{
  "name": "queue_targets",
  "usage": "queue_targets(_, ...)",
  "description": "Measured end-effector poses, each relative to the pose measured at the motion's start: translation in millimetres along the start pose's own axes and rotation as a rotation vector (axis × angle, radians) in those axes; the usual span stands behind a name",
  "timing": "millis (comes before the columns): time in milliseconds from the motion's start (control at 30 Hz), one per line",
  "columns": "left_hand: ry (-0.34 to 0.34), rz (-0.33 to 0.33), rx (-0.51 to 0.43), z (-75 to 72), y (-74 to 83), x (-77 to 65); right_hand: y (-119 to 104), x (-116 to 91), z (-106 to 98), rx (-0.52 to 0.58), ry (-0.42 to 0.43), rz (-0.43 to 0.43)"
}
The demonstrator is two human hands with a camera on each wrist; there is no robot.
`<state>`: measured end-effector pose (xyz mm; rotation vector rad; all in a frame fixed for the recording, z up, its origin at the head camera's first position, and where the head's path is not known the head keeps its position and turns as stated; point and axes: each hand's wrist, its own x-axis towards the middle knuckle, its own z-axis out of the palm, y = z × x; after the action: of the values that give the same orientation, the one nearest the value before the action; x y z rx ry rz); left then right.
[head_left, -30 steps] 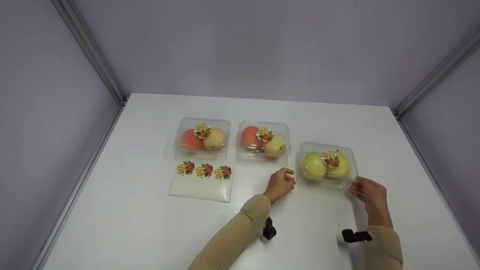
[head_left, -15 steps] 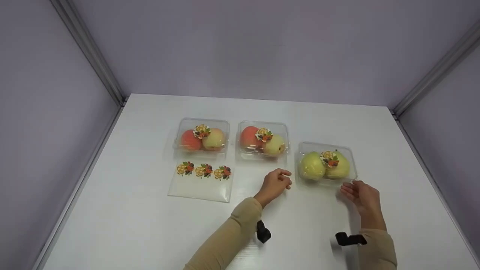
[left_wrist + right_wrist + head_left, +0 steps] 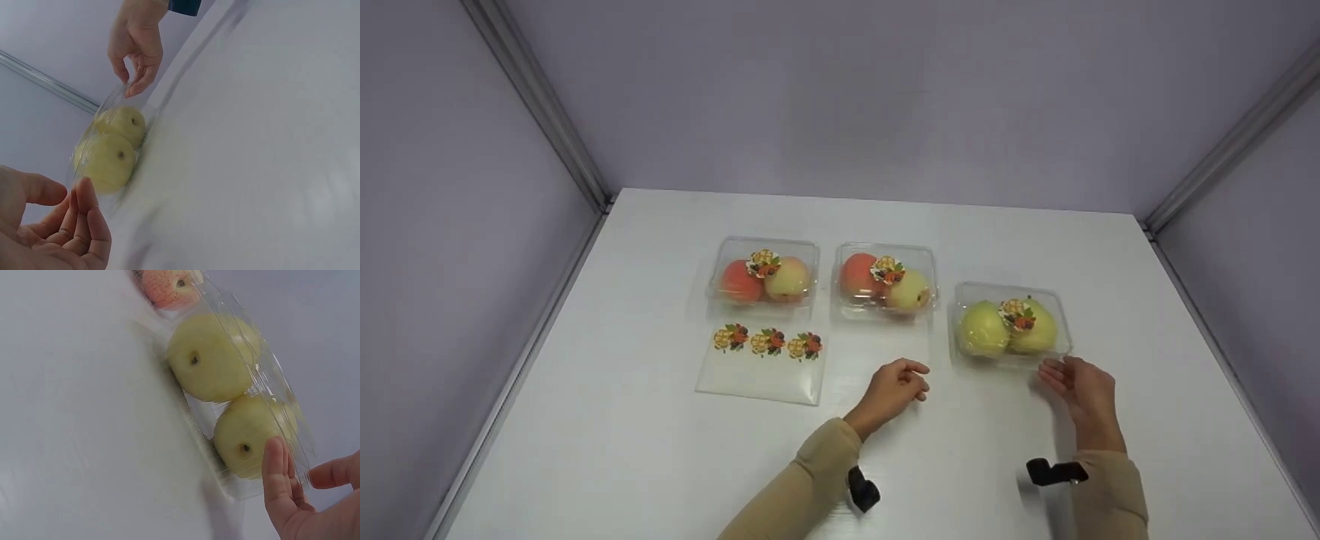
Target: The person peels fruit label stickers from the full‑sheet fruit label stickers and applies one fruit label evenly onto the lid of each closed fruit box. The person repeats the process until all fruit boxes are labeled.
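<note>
Two yellow-green fruits, resembling pears, sit inside a clear lidded plastic box [image 3: 1012, 322] with a round fruit-print sticker on its lid. My right hand [image 3: 1084, 390] is at the box's front right corner. In the right wrist view, the right hand's fingers [image 3: 275, 467] lie nearly straight against the front wall, and its thumb [image 3: 332, 473] is by the lid rim. My left hand [image 3: 891, 390] hovers front-left of this box, loosely bent and holding nothing. In the left wrist view, its fingers [image 3: 93, 225] are apart from the box.
Two more clear boxes stand farther back: a left fruit box [image 3: 763, 274] and a middle fruit box [image 3: 886, 277], each with a red and a pale fruit and a sticker. A sticker sheet [image 3: 761, 375] with three stickers lies front left. Grey walls surround the white table [image 3: 607, 442].
My left hand has drawn back toward the front left, away from the box. My right hand has shifted slightly left along the corner, and the pear box has slid slightly left and back.
</note>
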<state>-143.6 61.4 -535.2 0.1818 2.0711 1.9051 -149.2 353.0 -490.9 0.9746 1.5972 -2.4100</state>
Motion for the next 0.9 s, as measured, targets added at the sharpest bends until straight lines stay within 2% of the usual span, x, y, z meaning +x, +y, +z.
queue_targets(367,0.013,0.009,-0.033,-19.9,-13.7,-16.4,-4.9,10.1,11.5,0.025,0.016,0.009)
queue_targets(600,0.03,0.02,-0.069,-27.5,-17.4,-24.9,-6.9,15.3,19.8,0.011,0.034,-0.031)
queue_targets(900,0.076,-0.016,-0.061,-36.8,-20.3,-29.2,-13.6,25.8,25.6,0.053,0.014,-0.006)
